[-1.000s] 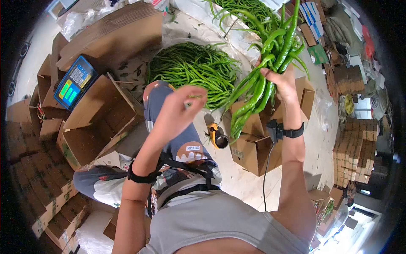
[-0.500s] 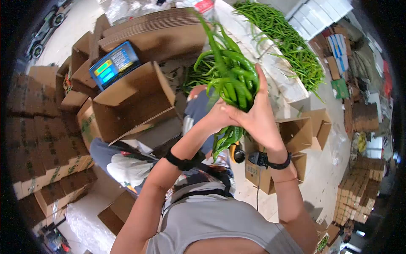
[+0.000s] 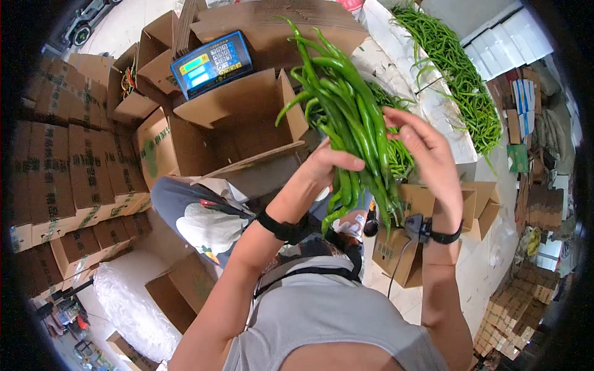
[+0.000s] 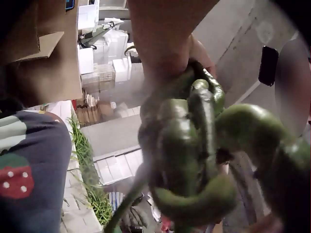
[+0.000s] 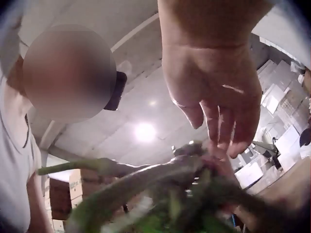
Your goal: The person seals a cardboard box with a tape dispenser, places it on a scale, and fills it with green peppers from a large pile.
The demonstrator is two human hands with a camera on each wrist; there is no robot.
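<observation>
A thick bunch of long green chili peppers (image 3: 356,117) is held up over the lap, tips and stems fanning out at both ends. My left hand (image 3: 328,162) grips it low on its left side, the thumb laid across the front. To the right of the bunch is my right hand (image 3: 430,151), its fingers loosely extended with the fingertips close at the peppers' edge. The right wrist view shows this right hand (image 5: 214,92) with fingers pointing down towards the peppers. In the left wrist view the pepper ends (image 4: 180,145) hide most of the left hand.
An open cardboard box (image 3: 229,136) stands to the left, with a digital scale (image 3: 211,63) behind it. More peppers (image 3: 399,157) lie beyond the bunch, and another heap (image 3: 451,80) fills the far right. Small open cartons (image 3: 402,247) sit at the right; stacked boxes (image 3: 93,167) line the left.
The bunch has passed from my right hand at the upper right to my left hand near the middle. My right hand has loosened from it. The head view has swung right.
</observation>
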